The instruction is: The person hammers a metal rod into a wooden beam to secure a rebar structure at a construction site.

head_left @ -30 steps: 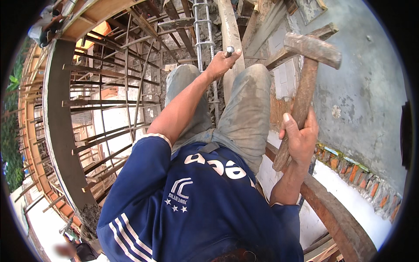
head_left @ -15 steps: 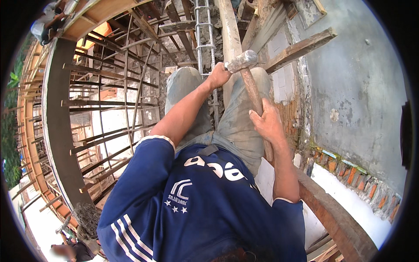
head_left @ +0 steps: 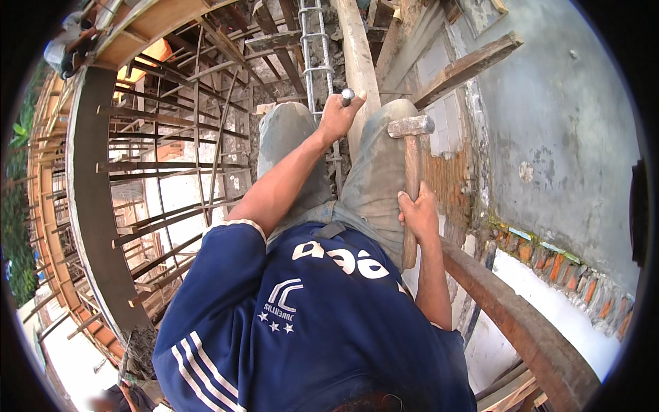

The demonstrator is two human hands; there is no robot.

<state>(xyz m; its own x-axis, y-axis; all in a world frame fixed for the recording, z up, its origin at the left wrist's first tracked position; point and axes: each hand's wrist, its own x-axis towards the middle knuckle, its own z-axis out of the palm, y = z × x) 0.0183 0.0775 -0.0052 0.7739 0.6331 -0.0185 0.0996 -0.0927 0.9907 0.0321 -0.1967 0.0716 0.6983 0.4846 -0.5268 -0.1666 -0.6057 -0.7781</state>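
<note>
My left hand (head_left: 336,118) is closed around an upright metal chisel (head_left: 348,95). Its bright, round top sticks out above the fist; the lower end is hidden. My right hand (head_left: 419,209) grips the wooden handle of a sledgehammer (head_left: 410,128), whose blocky grey head is raised over my right thigh. The hammer head is apart from the chisel, to its right and a little nearer. Between my knees, close to the left hand, run a pale wooden beam (head_left: 358,58) and a ladder-like cage of steel bars (head_left: 316,51).
A timber (head_left: 473,67) slants out beside the grey plastered wall (head_left: 563,130) on the right. Wooden scaffolding (head_left: 175,165) and a long grey concrete beam (head_left: 96,192) lie to the left. Another timber (head_left: 515,316) passes by my right elbow. Two other people (head_left: 68,44) are at the left edges.
The sledgehammer has come off the chisel's top and moved right and toward me, its handle now nearly straight. My right hand has moved slightly nearer. My left hand has barely shifted.
</note>
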